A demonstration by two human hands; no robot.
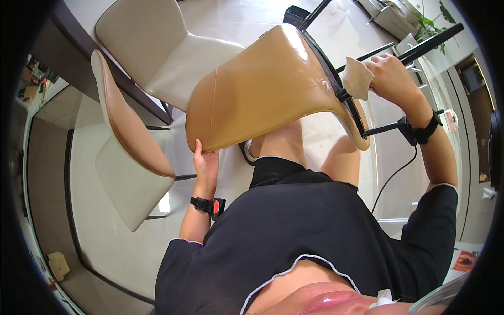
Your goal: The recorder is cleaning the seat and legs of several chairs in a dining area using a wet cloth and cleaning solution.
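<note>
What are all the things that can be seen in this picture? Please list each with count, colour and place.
tilted chair: one, tan seat shell, black metal frame, centre, tipped over.
cloth: one, beige, at the chair's frame, upper right.
other chairs: two, cream with tan backs, left, by a dark table edge.
cable: one, black, on the pale floor, right.
plant: one, green, top right.
wrist bands: two, black, one on each wrist.
left hand: grips the shell's lower edge.
right hand: holds the cloth against the frame.
</note>
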